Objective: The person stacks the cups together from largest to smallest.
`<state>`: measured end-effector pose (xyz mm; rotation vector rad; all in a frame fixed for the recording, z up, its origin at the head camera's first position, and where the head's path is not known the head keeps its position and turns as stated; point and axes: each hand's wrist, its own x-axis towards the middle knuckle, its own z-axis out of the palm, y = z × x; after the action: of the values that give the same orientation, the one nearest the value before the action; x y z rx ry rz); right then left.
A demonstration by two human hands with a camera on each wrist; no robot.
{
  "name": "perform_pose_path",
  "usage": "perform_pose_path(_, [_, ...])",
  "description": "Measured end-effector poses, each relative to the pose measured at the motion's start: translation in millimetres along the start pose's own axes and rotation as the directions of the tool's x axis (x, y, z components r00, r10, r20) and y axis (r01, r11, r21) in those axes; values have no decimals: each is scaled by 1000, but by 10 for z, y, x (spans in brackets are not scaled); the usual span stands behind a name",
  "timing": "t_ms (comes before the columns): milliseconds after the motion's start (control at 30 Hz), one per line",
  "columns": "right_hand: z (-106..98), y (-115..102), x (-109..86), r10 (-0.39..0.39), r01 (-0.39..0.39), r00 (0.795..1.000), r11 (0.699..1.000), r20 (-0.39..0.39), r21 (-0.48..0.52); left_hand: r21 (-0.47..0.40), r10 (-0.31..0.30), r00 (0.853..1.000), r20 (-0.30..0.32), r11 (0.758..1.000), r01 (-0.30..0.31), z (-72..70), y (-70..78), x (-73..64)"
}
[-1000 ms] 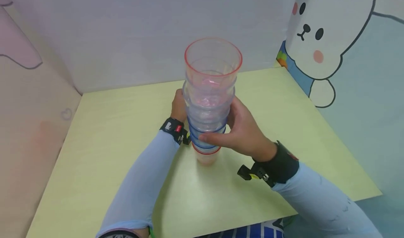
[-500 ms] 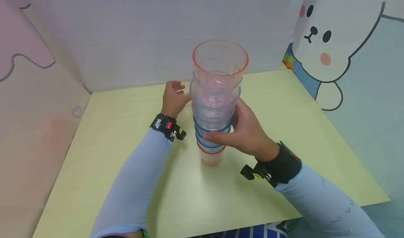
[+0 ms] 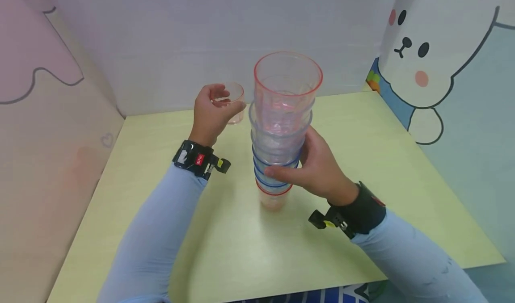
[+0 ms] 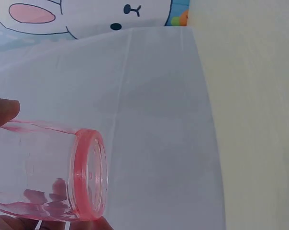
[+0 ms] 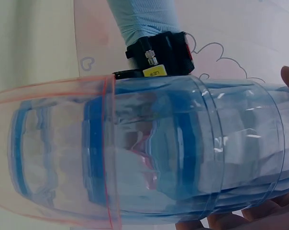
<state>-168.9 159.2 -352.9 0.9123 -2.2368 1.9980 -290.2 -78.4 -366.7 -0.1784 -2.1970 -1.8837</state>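
Note:
In the head view my left hand holds a clear pink-tinted plastic cup upright at the back of the table. Up close in the left wrist view, the thumb is on one side of the cup and the fingers on the other; its thick pink base faces the tabletop. My right hand grips a tall stack of nested clear cups around its lower half, thumb in front. Pink, pale blue and dark blue rims show along the stack. The right wrist view has the stack filling its width, fingers along its lower side.
The pale yellow table has its back edge against a white wall sheet. A cartoon-printed sheet stands to the right, and a pinkish one to the left.
My left hand has come out from behind the stack, moving left and up with the pink cup, now plainly visible. The right hand keeps its grip on the stack; the head view has shifted slightly.

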Motion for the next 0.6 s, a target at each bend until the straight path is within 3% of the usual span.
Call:
perform_pose_path(333, [2, 33, -13, -3, 3, 1000, 1000, -13, 12, -96, 135, 991, -14, 986, -136, -196, 647, -129])
perform_pose_path(600, [-15, 58, -28, -22, 23, 999, 999, -28, 24, -235, 287, 958, 0, 931, -279, -264, 1342, -336])
